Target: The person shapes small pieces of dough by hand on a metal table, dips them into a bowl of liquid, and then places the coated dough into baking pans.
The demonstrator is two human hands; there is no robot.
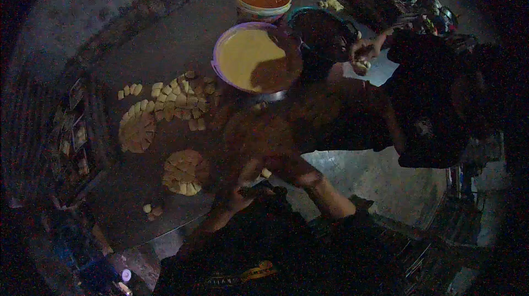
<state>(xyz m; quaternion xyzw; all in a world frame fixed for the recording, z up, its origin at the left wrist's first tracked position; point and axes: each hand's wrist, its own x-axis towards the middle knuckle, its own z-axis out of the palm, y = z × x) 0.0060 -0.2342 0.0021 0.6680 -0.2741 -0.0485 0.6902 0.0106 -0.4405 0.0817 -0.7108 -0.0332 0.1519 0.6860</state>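
My left hand and my right hand meet close together over the near edge of the dark table. Deep shadow hides their fingers, so whether they are open or closed does not show. A small pale piece lies between the hands; I cannot tell if either one holds it. To the left, pale dough-like pieces are laid out in a round, fanned cluster. Beyond it are a second round cluster and a spread of loose pieces. A few small pieces sit near the table's front edge.
A purple-rimmed basin with yellowish contents stands ahead, half shaded. Behind it are a white bucket with orange contents and a dark teal-rimmed tub. At right, another person's hand is above a white sheet.
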